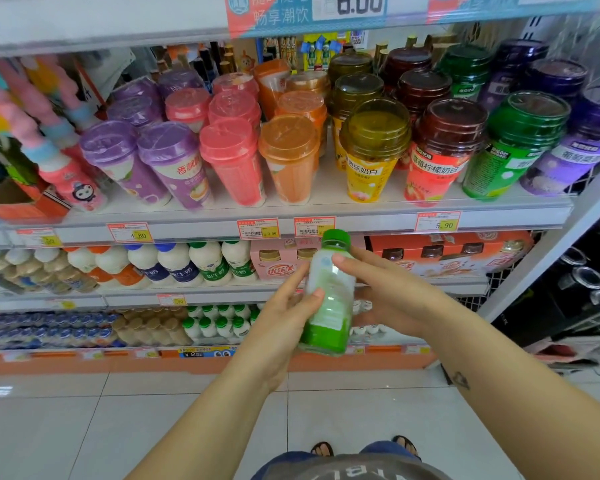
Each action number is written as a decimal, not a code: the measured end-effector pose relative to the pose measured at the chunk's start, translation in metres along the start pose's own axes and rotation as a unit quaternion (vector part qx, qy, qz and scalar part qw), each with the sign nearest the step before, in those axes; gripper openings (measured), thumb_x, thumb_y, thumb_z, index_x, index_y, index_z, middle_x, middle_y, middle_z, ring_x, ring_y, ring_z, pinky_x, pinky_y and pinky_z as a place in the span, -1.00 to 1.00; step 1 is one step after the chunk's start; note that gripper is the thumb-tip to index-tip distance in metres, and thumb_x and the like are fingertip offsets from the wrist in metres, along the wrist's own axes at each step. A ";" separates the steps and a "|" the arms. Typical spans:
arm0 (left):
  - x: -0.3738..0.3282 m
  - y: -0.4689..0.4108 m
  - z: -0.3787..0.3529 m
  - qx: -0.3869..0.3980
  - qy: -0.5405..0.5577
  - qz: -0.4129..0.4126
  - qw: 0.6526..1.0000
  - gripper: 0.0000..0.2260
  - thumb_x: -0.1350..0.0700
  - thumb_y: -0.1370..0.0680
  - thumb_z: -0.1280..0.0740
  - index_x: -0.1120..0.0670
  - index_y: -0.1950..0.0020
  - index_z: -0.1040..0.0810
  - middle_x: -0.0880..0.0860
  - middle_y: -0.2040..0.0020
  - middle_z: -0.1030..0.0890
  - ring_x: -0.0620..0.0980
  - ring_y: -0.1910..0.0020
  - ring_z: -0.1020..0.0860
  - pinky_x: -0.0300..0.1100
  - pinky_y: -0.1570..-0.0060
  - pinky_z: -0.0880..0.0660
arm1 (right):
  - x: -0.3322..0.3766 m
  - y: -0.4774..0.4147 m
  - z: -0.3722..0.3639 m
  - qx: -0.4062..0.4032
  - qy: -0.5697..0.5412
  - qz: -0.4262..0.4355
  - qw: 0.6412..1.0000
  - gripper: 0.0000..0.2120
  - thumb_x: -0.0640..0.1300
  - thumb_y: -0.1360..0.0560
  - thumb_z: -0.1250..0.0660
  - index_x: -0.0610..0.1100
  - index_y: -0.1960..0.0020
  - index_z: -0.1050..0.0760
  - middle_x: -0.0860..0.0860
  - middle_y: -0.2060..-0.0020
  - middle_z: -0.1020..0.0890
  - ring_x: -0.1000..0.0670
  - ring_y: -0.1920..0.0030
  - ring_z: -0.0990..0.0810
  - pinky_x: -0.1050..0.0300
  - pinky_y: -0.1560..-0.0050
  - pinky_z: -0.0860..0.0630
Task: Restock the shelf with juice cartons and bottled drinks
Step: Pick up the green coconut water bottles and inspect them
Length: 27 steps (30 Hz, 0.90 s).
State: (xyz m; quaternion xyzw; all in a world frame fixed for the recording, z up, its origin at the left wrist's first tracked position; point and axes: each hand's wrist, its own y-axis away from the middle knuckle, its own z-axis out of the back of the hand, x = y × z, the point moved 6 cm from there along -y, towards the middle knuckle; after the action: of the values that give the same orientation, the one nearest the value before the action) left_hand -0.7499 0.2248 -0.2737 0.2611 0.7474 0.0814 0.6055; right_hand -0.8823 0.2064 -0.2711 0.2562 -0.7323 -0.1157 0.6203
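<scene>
Grey shirt fabric [354, 471] and 2 sandalled feet [322, 449] sit at the bottom edge, with both bare forearms reaching forward above a white tiled floor [118, 427]. Both hands are clamped on 1 bottle [329, 306]: the left hand [281, 310] wraps its lower half with the thumb across the label, and the right hand [392, 296] grips from the other side, thumb on the upper label. That bottle, green-capped with a pale label and a green base, is held nearly upright in the air in front of the shelving [205, 230]. Behind it, a low shelf carries small green-capped white bottles [219, 323], the shelf above holds white milk bottles [174, 265] and pink multipacks [278, 268], and the higher shelf holds lidded cup drinks [291, 157] in purple, pink, orange, yellow, red and green rows.
</scene>
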 end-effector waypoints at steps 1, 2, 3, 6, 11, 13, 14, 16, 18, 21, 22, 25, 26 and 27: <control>-0.004 0.002 -0.001 0.007 -0.002 -0.006 1.000 -0.68 0.09 -0.60 -0.25 -0.22 -0.32 -0.47 -0.07 -0.09 -0.67 -0.09 -0.02 -0.65 -0.14 0.10 -0.61 | 0.001 0.000 -0.002 -0.005 -0.018 0.008 1.000 -0.56 0.07 -0.44 -0.37 0.01 -0.29 -0.45 -0.03 -0.17 -0.61 -0.10 -0.14 -0.61 -0.12 -0.06 -0.58; -0.007 0.004 -0.002 0.016 0.000 -0.004 1.000 -0.72 0.06 -0.61 -0.23 -0.21 -0.28 -0.51 -0.11 -0.11 -0.65 -0.12 -0.07 -0.63 -0.18 0.11 -0.60 | 0.001 -0.002 -0.001 -0.017 -0.036 0.015 0.999 -0.48 0.08 -0.38 -0.40 -0.04 -0.30 -0.44 -0.07 -0.16 -0.62 -0.11 -0.13 -0.62 -0.12 -0.08 -0.57; -0.009 0.005 -0.003 0.022 0.002 -0.002 1.000 -0.75 0.04 -0.61 -0.22 -0.20 -0.24 -0.53 -0.15 -0.13 -0.63 -0.12 -0.14 -0.59 -0.18 0.08 -0.60 | 0.000 -0.003 0.000 -0.030 -0.059 0.024 0.998 -0.43 0.06 -0.34 -0.41 -0.10 -0.30 -0.43 -0.12 -0.16 -0.62 -0.13 -0.12 -0.63 -0.13 -0.10 -0.57; -0.017 0.006 -0.002 0.018 0.009 -0.004 1.000 -0.80 0.07 -0.59 -0.25 -0.15 -0.17 -0.55 -0.18 -0.04 -0.66 -0.15 -0.11 -0.57 -0.11 -0.01 -0.57 | -0.003 -0.003 0.005 -0.050 -0.145 0.047 0.987 -0.52 -0.05 -0.35 -0.40 -0.16 -0.23 -0.47 -0.19 -0.09 -0.64 -0.14 -0.02 -0.66 -0.10 -0.03 -0.60; 0.003 0.005 -0.002 0.024 -0.009 0.074 0.997 -0.76 0.02 -0.60 -0.24 -0.02 -0.24 -0.54 0.01 -0.09 -0.67 0.04 -0.09 -0.61 0.12 -0.20 -0.46 | -0.007 -0.001 0.006 -0.019 -0.247 0.047 0.968 -0.60 -0.06 -0.38 -0.31 -0.19 -0.17 -0.50 -0.15 0.13 -0.63 -0.10 0.18 -0.65 0.01 0.20 -0.63; 0.013 0.009 -0.009 0.064 0.014 0.124 0.990 -0.70 -0.04 -0.60 -0.22 0.07 -0.24 -0.56 0.13 -0.12 -0.65 0.11 -0.05 -0.63 0.15 -0.17 -0.51 | -0.005 -0.001 0.005 -0.017 -0.259 0.066 0.963 -0.58 -0.06 -0.38 -0.30 -0.20 -0.19 -0.49 -0.13 0.15 -0.62 -0.09 0.20 -0.64 0.04 0.19 -0.63; 0.015 0.009 -0.011 0.079 0.035 0.137 0.987 -0.67 -0.04 -0.59 -0.22 0.10 -0.24 -0.56 0.16 -0.10 -0.65 0.11 -0.01 -0.64 0.13 -0.10 -0.56 | -0.005 -0.001 0.006 -0.019 -0.255 0.073 0.964 -0.55 -0.06 -0.38 -0.30 -0.21 -0.23 -0.48 -0.13 0.13 -0.62 -0.09 0.18 -0.64 0.04 0.18 -0.63; 0.016 0.008 -0.014 0.099 0.069 0.137 0.983 -0.62 -0.05 -0.53 -0.26 0.14 -0.24 -0.56 0.17 -0.07 -0.66 0.08 0.06 -0.66 0.04 0.05 -0.61 | -0.002 -0.001 0.008 -0.018 -0.229 0.079 0.970 -0.50 -0.06 -0.41 -0.33 -0.20 -0.31 -0.45 -0.14 0.05 -0.63 -0.11 0.09 -0.64 0.00 0.08 -0.63; 0.016 0.007 -0.014 0.101 0.095 0.128 0.982 -0.58 -0.04 -0.47 -0.30 0.16 -0.24 -0.54 0.19 -0.07 -0.66 0.09 0.05 -0.66 0.02 0.10 -0.61 | 0.003 0.000 0.013 -0.023 -0.147 0.086 0.985 -0.52 -0.02 -0.45 -0.37 -0.10 -0.34 -0.45 -0.10 -0.09 -0.63 -0.12 -0.07 -0.62 -0.06 -0.11 -0.57; 0.014 0.002 -0.009 0.056 0.109 0.092 0.988 -0.61 0.04 -0.45 -0.35 0.15 -0.25 -0.50 0.17 -0.06 -0.65 0.10 0.04 -0.66 0.00 0.15 -0.63 | 0.010 0.004 0.017 -0.036 -0.050 0.091 0.994 -0.58 0.04 -0.46 -0.35 0.05 -0.31 -0.48 0.03 -0.16 -0.63 -0.01 -0.13 -0.60 0.02 -0.13 -0.52; 0.012 0.001 -0.006 0.033 0.093 0.071 0.993 -0.63 0.07 -0.46 -0.36 0.12 -0.25 -0.48 0.15 -0.07 -0.65 0.07 0.04 -0.66 -0.01 0.15 -0.63 | 0.011 0.005 0.016 -0.035 -0.050 0.091 0.994 -0.57 0.04 -0.44 -0.35 0.05 -0.30 -0.49 0.05 -0.16 -0.63 0.01 -0.13 -0.60 0.03 -0.10 -0.53; 0.007 -0.001 0.002 -0.024 -0.016 0.008 1.000 -0.63 0.13 -0.47 -0.42 0.00 -0.24 -0.44 0.07 -0.12 -0.61 0.03 0.01 -0.66 0.01 0.03 -0.62 | 0.009 0.005 0.011 -0.037 -0.068 0.094 0.993 -0.52 0.02 -0.37 -0.40 -0.03 -0.28 -0.50 -0.02 -0.14 -0.63 -0.02 -0.13 -0.61 0.02 -0.01 -0.59; 0.006 -0.001 0.003 -0.033 -0.053 -0.008 0.998 -0.62 0.14 -0.46 -0.44 -0.04 -0.22 -0.44 0.05 -0.13 -0.60 0.04 -0.02 -0.65 0.00 0.01 -0.61 | 0.008 0.004 0.009 -0.046 -0.074 0.094 0.992 -0.50 0.02 -0.36 -0.41 -0.06 -0.27 -0.49 -0.04 -0.13 -0.63 -0.03 -0.10 -0.63 0.04 0.03 -0.60; 0.006 0.000 0.003 -0.036 -0.084 -0.022 0.996 -0.62 0.15 -0.45 -0.46 -0.07 -0.20 -0.45 0.04 -0.12 -0.58 0.04 -0.04 -0.63 -0.02 0.01 -0.61 | 0.005 0.002 0.009 -0.058 -0.084 0.091 0.991 -0.49 0.02 -0.35 -0.41 -0.10 -0.26 -0.49 -0.07 -0.10 -0.64 -0.04 -0.06 -0.64 0.04 0.07 -0.61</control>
State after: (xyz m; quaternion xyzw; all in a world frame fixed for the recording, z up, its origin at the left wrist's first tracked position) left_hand -0.7476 0.2275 -0.2797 0.2287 0.6962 0.0732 0.6765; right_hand -0.8924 0.2042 -0.2672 0.1416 -0.7939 -0.1216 0.5786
